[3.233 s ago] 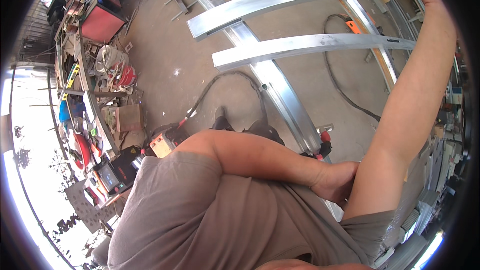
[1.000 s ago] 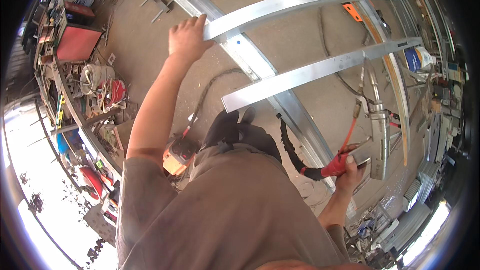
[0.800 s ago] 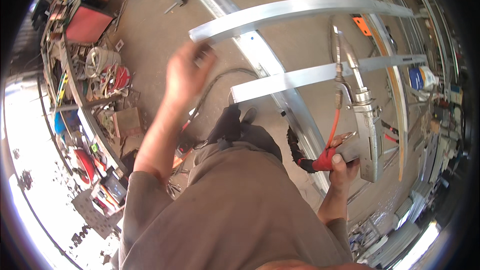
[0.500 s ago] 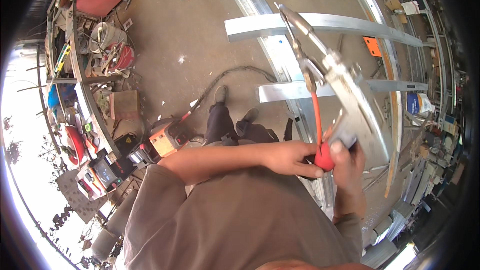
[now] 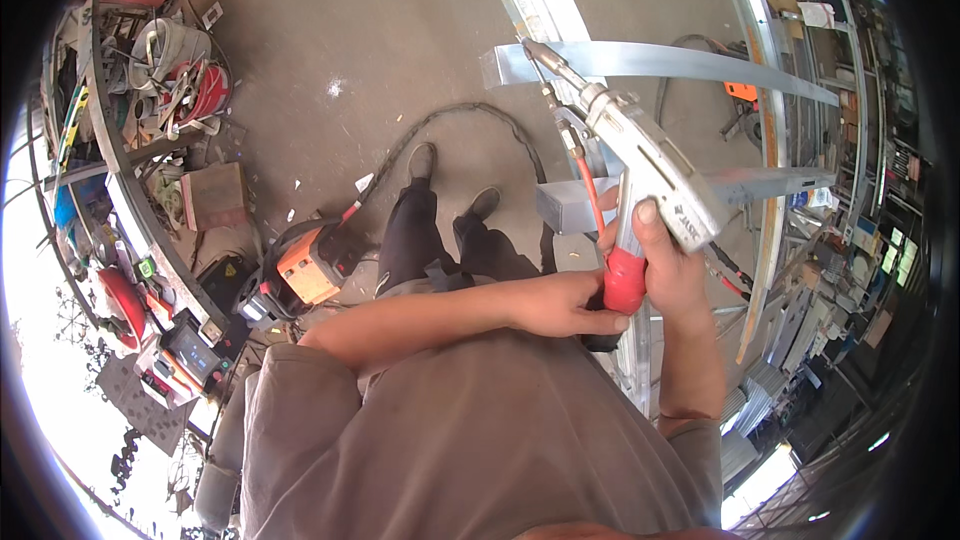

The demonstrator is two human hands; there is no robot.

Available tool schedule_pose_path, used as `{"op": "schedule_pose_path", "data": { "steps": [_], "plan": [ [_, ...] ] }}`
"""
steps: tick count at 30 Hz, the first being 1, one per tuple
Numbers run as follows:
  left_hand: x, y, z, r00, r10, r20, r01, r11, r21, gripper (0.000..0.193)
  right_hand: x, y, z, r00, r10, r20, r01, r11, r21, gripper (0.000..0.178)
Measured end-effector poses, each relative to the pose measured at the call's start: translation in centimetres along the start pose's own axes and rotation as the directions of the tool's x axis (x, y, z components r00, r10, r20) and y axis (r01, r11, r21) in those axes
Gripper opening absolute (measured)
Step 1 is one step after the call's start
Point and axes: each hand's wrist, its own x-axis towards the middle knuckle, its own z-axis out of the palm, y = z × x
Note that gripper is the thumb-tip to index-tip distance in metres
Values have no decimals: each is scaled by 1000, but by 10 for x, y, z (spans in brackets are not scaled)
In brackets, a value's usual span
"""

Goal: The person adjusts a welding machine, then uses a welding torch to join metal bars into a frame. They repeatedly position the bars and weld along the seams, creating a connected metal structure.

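A silver welding gun (image 5: 650,155) with a slim nozzle and an orange wire-feed tube (image 5: 590,185) is tilted up and to the left in front of me. My right hand (image 5: 672,260) wraps round its handle, thumb on the near side. At the handle's lower end, wound in red tape (image 5: 625,280), my left hand (image 5: 570,305) closes with its thumb beneath. Some of its fingers are hidden behind the tape. The nozzle tip overlaps the left part of a square metal tube (image 5: 650,60); I cannot tell whether they touch.
A second crosswise tube (image 5: 770,183) lies behind the gun, over long metal rails (image 5: 775,130). A black hose (image 5: 470,110) curves across the floor to an orange machine (image 5: 310,268). Cluttered shelving (image 5: 110,130) lines the left; racks of stock (image 5: 880,190) stand right.
The welding gun and both my hands have shifted left. The gun's nozzle now sits lower in the view. My view has turned a little, so tubes and rails appear further right.
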Motion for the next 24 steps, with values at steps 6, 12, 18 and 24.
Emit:
{"op": "schedule_pose_path", "data": {
  "steps": [6,12,18,24],
  "plan": [
    [-42,0,-92,651,117,-750,106,964,243,17,2,14,20,994,37,-100,-42,998,-44,40],
    [-26,-1,-171,363,412,-836,-114,910,399,24,10,24,32,991,65,-116,-73,995,-62,38],
    [-17,4,-168,405,402,-822,-109,913,393,25,14,22,34,993,61,-101,-71,993,-99,43],
    [-15,-1,-169,410,425,-807,-184,905,383,25,17,22,36,994,55,-99,-66,991,-114,44]
  ]
}}
